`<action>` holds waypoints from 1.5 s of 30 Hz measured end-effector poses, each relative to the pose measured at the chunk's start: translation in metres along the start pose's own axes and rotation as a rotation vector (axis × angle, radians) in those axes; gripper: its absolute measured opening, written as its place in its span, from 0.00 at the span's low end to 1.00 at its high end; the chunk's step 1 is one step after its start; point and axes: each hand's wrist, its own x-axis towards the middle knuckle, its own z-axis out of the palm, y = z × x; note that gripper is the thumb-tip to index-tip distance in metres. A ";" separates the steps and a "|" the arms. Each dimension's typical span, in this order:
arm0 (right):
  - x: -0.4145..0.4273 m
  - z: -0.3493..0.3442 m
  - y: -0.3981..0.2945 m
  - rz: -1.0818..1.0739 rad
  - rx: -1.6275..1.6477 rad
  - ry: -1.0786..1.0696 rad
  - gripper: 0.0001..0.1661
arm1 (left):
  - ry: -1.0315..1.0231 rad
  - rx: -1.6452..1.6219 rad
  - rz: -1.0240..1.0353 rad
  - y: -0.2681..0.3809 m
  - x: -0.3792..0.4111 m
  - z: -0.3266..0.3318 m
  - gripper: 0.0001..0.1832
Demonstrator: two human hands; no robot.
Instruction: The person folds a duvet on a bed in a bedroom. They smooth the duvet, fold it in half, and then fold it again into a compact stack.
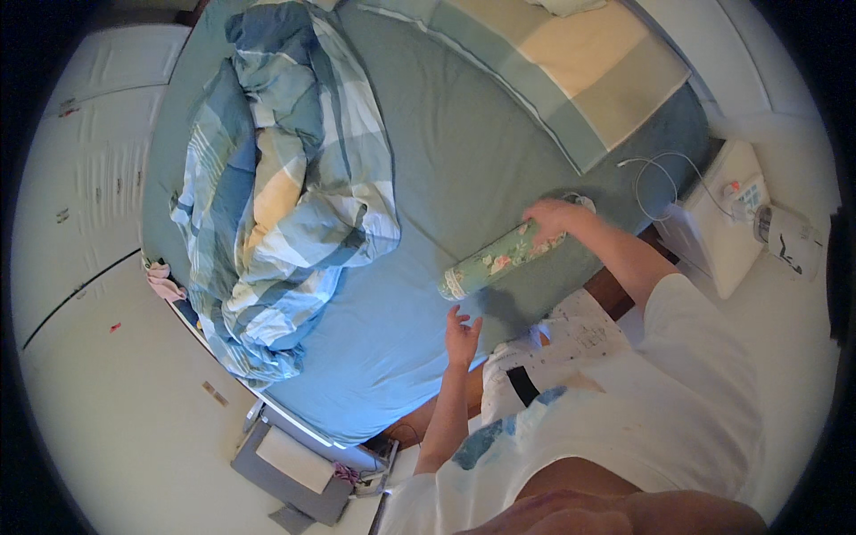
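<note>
A green floral cylindrical bolster [498, 262], with pale trim at its ends, is over the bed's grey-green fitted sheet [441, 134]. My right hand [552, 219] holds it near its far right end, fingers curled over the top. Just off the bolster's lower left end, my left hand [461, 338] is raised with its fingers apart and nothing in it. A crumpled checked duvet [281, 200] in blue, white, green and yellow lies to the left on the bed. The underside of the bolster is hidden.
A flat checked cloth [575, 60] covers the upper right of the bed. At the right stand a white bedside table [739, 247] and a looped white cable [642, 194]. White cabinets [100, 147] are at the left. A grey padded seat [294, 468] stands beyond the lower bed edge.
</note>
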 end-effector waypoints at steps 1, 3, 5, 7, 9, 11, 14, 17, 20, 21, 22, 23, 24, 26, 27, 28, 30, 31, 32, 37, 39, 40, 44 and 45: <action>0.012 -0.012 0.008 0.044 0.037 0.047 0.33 | -0.029 -0.020 0.023 0.007 0.017 0.002 0.34; 0.043 -0.036 0.022 0.163 0.240 0.282 0.28 | -0.090 -0.065 0.065 0.018 0.048 0.009 0.38; 0.065 -0.055 0.039 0.128 0.253 0.633 0.26 | 0.064 0.091 0.145 0.021 0.078 0.022 0.40; 0.081 -0.084 0.040 0.186 0.284 0.747 0.28 | 0.125 0.197 0.130 0.033 0.098 0.029 0.41; 0.092 -0.115 0.032 0.209 0.303 0.712 0.29 | 0.090 0.257 0.025 0.052 0.105 0.025 0.41; 0.111 -0.130 0.039 0.216 0.262 0.732 0.30 | 0.043 0.280 -0.014 0.054 0.114 0.023 0.41; 0.139 -0.134 0.054 0.244 0.154 0.732 0.30 | 0.077 0.315 0.036 0.056 0.115 0.026 0.40; 0.150 -0.141 0.052 0.319 0.157 0.618 0.28 | 0.100 0.377 0.026 0.048 0.113 0.033 0.40; 0.152 -0.139 0.051 0.349 0.188 0.627 0.20 | 0.021 0.385 -0.039 0.052 0.118 0.031 0.41; 0.153 -0.142 0.053 0.356 0.176 0.600 0.17 | -0.013 0.377 -0.057 0.056 0.120 0.028 0.42; 0.154 -0.143 0.055 0.362 0.165 0.575 0.14 | -0.029 0.404 -0.074 0.054 0.122 0.028 0.42; 0.153 -0.141 0.056 0.369 0.112 0.619 0.11 | -0.044 0.431 -0.090 0.051 0.125 0.030 0.43; 0.153 -0.136 0.056 0.375 0.057 0.666 0.09 | -0.059 0.458 -0.104 0.050 0.127 0.031 0.43; 0.154 -0.119 0.067 0.367 0.032 0.768 0.06 | -0.036 0.461 -0.098 0.058 0.127 0.030 0.43; 0.154 -0.106 0.078 0.352 0.063 0.825 0.05 | -0.027 0.463 -0.092 0.061 0.126 0.030 0.43; 0.152 -0.099 0.081 0.326 0.090 0.874 0.05 | -0.007 0.453 -0.062 0.056 0.125 0.032 0.44; 0.135 -0.079 0.079 0.267 0.185 0.826 0.05 | 0.036 0.430 -0.001 0.043 0.126 0.037 0.46; 0.124 -0.068 0.075 0.236 0.231 0.803 0.05 | 0.004 0.421 -0.050 0.046 0.127 0.036 0.47; 0.112 -0.055 0.076 0.184 0.274 0.771 0.05 | -0.030 0.415 -0.098 0.051 0.128 0.033 0.47; 0.030 0.013 0.086 0.238 0.492 0.558 0.07 | -0.066 0.532 -0.148 0.055 0.127 0.033 0.44; -0.002 0.055 0.111 0.380 0.571 0.719 0.07 | -0.084 0.568 -0.130 0.064 0.126 0.029 0.44; -0.020 0.081 0.137 0.477 0.569 0.749 0.07 | -0.070 0.598 -0.076 0.059 0.128 0.031 0.43; -0.101 0.124 0.160 0.514 0.212 0.365 0.11 | -0.085 0.577 -0.079 0.049 0.131 0.033 0.43; -0.126 0.154 0.179 0.322 -0.148 0.140 0.12 | -0.115 0.540 -0.128 0.056 0.129 0.030 0.43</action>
